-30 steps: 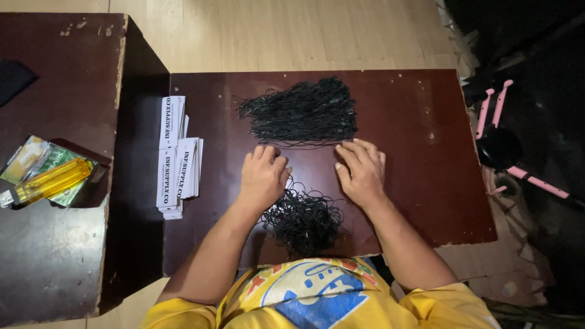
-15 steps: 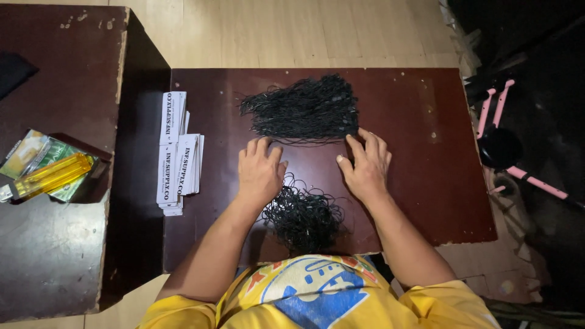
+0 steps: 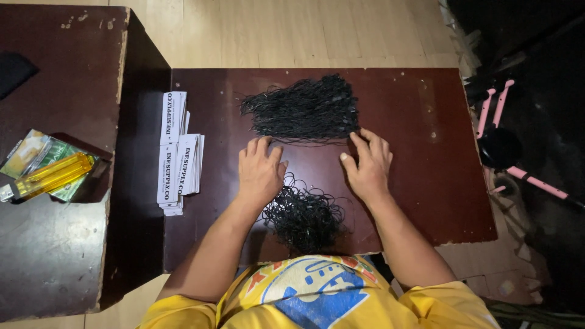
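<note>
A flat bundle of black strings [image 3: 301, 109] lies across the far middle of the dark brown table [image 3: 426, 183]. A looser tangle of black string loops [image 3: 304, 216] sits at the near edge, between my forearms. My left hand [image 3: 259, 172] rests palm down on the table, fingers spread, just below the bundle's left half. My right hand [image 3: 365, 161] lies palm down too, its fingertips reaching the bundle's lower right corner. Neither hand holds anything.
Two stacks of white printed paper tags [image 3: 178, 152] lie at the table's left edge. On a second dark table to the left sit a yellow lighter [image 3: 52, 175] and small packets [image 3: 27, 152]. A pink-and-black object [image 3: 506, 146] stands on the floor at right.
Both hands have slid a little farther from me toward the string bundle; the right hand's fingertips now reach its lower right corner.
</note>
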